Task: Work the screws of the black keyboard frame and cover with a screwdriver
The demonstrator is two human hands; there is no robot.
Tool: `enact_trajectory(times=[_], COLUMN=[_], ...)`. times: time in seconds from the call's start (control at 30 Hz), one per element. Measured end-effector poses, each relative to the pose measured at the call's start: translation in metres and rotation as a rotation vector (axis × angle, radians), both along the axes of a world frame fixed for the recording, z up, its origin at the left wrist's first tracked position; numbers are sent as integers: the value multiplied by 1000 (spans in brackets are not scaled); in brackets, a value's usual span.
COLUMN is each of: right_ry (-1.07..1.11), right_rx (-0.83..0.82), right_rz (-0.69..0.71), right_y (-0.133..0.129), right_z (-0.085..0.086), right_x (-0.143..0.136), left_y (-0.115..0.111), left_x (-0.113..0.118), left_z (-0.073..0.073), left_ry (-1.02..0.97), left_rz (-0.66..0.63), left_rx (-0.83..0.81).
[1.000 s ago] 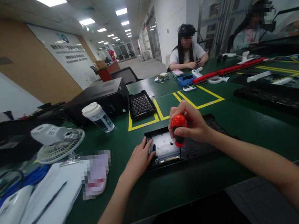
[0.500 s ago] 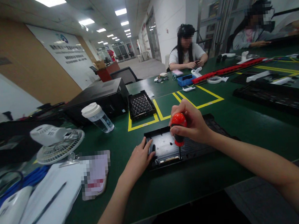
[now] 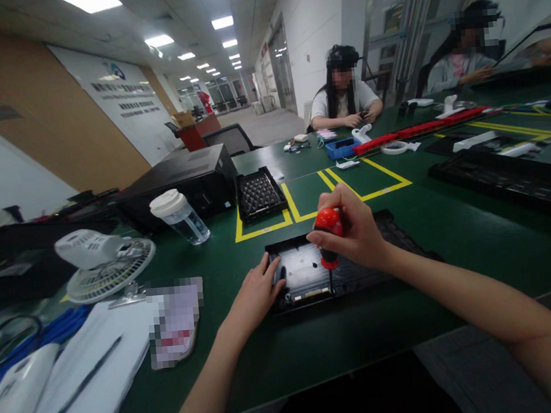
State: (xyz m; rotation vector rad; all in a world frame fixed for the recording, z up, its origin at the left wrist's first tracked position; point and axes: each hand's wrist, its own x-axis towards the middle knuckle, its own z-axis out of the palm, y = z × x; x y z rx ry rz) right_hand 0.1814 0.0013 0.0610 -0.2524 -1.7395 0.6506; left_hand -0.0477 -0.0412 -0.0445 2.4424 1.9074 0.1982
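Note:
A flat black plastic panel (image 3: pixel 357 275) lies on the green table in front of me, with a shiny recessed section at its left. My right hand (image 3: pixel 353 229) is wrapped round the handle of a red and black screwdriver (image 3: pixel 328 259). The screwdriver stands nearly upright, its tip down at a thin light strip (image 3: pixel 313 294) along the panel's near edge; the screw, if any, is too small to see. With fingers stretched out, my left hand (image 3: pixel 258 289) rests on the panel's left end.
Behind the panel sits a black tray (image 3: pixel 261 193) of small dark parts, within yellow tape lines. To the left are a lidded bottle (image 3: pixel 181 217), a white fan (image 3: pixel 111 264), a phone (image 3: pixel 177 322) and papers (image 3: pixel 88 367). Another long black panel (image 3: pixel 507 179) lies right. A person (image 3: pixel 345 93) sits opposite.
My right hand's grip on the screwdriver has shifted slightly, with the thumb moved a little left across the handle. My left hand and the panel have stayed put.

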Motion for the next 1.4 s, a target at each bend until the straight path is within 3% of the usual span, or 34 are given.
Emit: enact_trajectory(times=[0.57,0.73,0.9,1.4], right_ry=[-107,-144,-178,-99], right_rx=[105,148,113,-227], right_rz=[-283,-295,-193,405], right_y=[-5,-6,-2,13], right_z=[1,1,1,-6], right_x=[-1,-1,-2,-1], left_y=[0,1,0,0], left_x=[-1,-1,1,0], left_z=[0,-1,1,0], left_ry=[12,14,17,13], left_rz=[-5,-7,-5,-9], left_rx=[4,14,18,8])
